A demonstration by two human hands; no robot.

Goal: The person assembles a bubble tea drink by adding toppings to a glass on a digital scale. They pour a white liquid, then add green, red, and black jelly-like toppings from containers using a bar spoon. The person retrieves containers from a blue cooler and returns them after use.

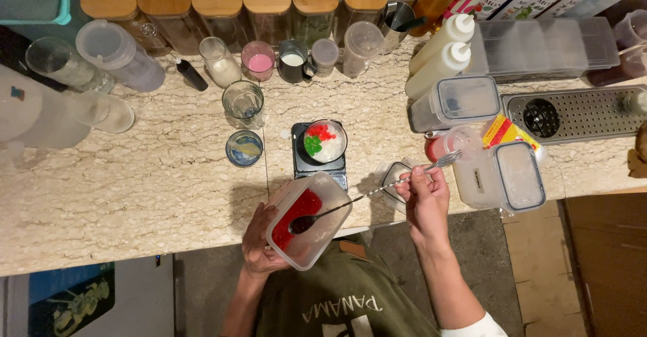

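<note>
Head view, inspection at front edge of counter point(135, 195). Left hand point(259, 239) wrapped round clear plastic tub point(323, 192) of red jelly, tub tilted, overhanging counter edge. Right hand point(423, 199) pinching long metal spoon point(350, 202), bowl end in the jelly. Filled glass point(323, 141) on black scale point(301, 165) just behind tub.

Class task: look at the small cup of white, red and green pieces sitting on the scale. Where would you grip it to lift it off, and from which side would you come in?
Grip the cup around its outer wall just below the rim, coming from above and the near side. It stands upright and open-topped on the scale, so a side grasp probably keeps fingers out of the filling. The near side seems free; a glass stands to its left.
</note>
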